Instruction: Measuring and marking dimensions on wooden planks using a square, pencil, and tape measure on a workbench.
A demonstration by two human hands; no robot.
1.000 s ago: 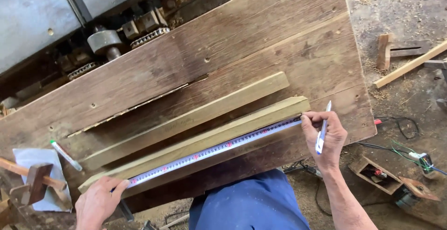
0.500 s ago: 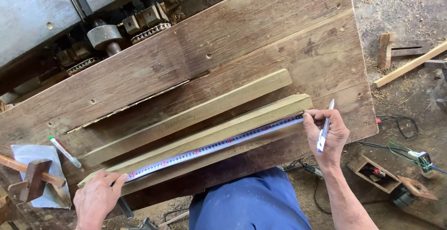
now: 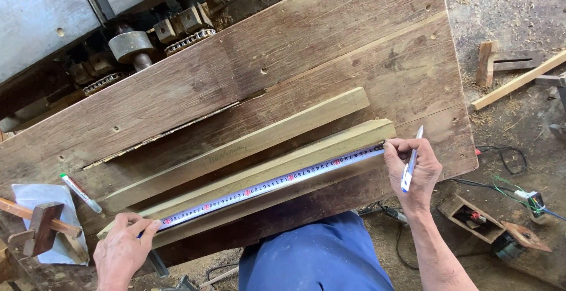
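**Tape stretched along the near batten**

A measuring tape (image 3: 268,186) lies along the nearer wooden batten (image 3: 330,149) on the plank table (image 3: 330,37). The left hand (image 3: 122,250) pins its near end; the right hand (image 3: 415,173) pinches the far end, gripping a pen (image 3: 411,160). A second batten (image 3: 247,145) lies just beyond.

Beyond the far timber strip (image 3: 247,144) you have a broad bare stretch of workbench (image 3: 330,37) to pass a hand over, ending at the chain and sprocket machinery (image 3: 147,37) at its far left edge. Near that strip's left end, a marker pen (image 3: 81,192), a paper sheet (image 3: 41,199) and a wooden gauge (image 3: 41,229) crowd the corner
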